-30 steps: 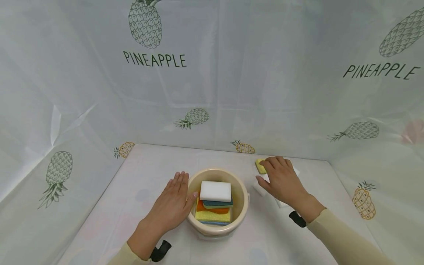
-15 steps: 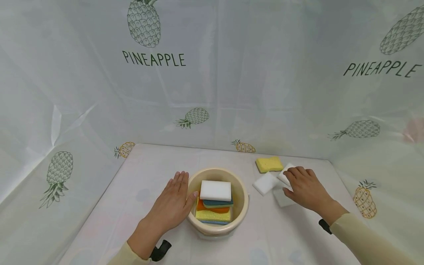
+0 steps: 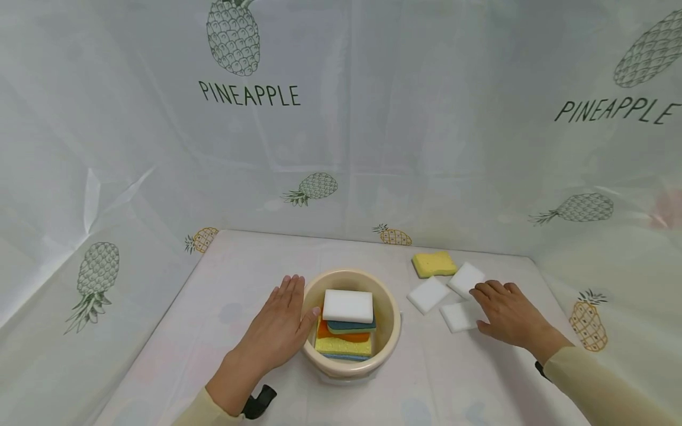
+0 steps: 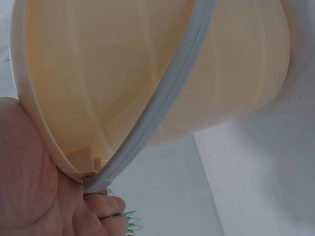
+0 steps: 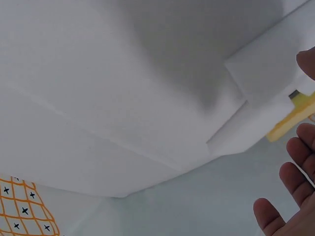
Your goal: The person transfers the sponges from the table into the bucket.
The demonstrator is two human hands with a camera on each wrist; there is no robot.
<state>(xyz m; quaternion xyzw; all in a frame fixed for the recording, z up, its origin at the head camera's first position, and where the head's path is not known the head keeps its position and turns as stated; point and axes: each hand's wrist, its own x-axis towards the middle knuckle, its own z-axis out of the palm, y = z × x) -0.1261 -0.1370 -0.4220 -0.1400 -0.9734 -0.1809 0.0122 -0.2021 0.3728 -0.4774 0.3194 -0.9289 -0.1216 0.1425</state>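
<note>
A cream bucket (image 3: 348,371) holds a stack of sponges: a white sponge (image 3: 348,306) on top, with blue-green, orange and yellow ones below. My left hand (image 3: 277,331) rests against the bucket's left rim, fingers straight and thumb on the edge. In the left wrist view, the palm meets the rim beside the grey handle (image 4: 162,93). My right hand (image 3: 508,313) hovers over the right side of the table, fingers loosely bent and holding nothing. It partly covers the nearest white sponge (image 3: 458,317). Two more white sponges (image 3: 428,295) and a yellow sponge (image 3: 434,264) lie just beyond.
The table (image 3: 224,296) wears a pale cloth, and its far edge meets a hanging sheet (image 3: 426,118) printed with pineapples. Similar sheeting stands at the left and right sides. A black band (image 3: 259,402) is on the left wrist.
My right hand has moved right and toward me from above the sponges, uncovering the yellow sponge and the white ones. The left hand stays at the rim.
</note>
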